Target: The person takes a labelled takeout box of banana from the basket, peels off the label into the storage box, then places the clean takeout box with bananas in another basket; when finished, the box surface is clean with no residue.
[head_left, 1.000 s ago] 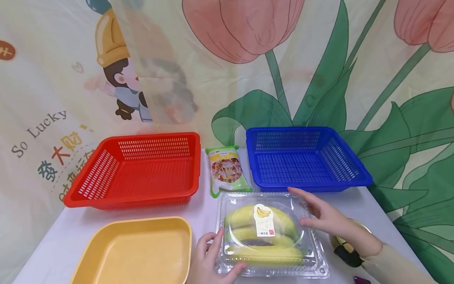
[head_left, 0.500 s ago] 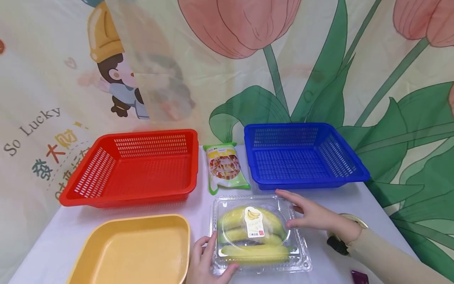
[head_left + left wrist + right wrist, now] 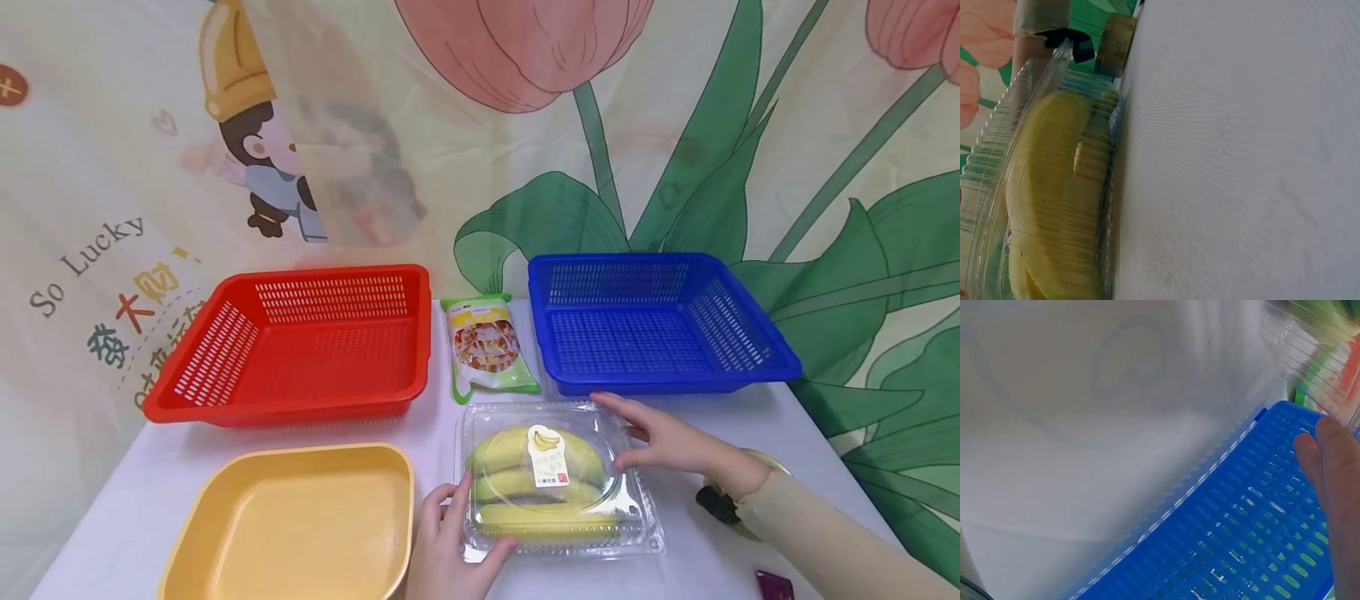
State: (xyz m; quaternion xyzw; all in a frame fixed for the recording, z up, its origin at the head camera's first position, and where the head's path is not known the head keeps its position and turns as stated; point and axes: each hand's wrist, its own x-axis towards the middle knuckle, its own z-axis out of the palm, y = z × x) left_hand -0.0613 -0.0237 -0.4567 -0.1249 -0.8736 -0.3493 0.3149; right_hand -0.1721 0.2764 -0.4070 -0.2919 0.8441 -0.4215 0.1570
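Tulip curtain (image 3: 420,108) out back. I've got the left hand (image 3: 452,537) and right hand (image 3: 662,440) loosely spread, touching the banana box (image 3: 637,529) between them. Only the left-wrist cam shows me a squiggly mark (image 3: 1120,47) on the gold tin (image 3: 1112,61).

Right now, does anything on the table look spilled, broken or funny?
Nothing really stands out: no spill shows, the bananas lie in their clear box, and the red basket and blue basket stand upright. The bag between them just lies slightly crooked.

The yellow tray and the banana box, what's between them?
The left hand, with its fingers at the banana box. Farther back, the gap beside the yellow tray is bare white tabletop. The head view shows this.
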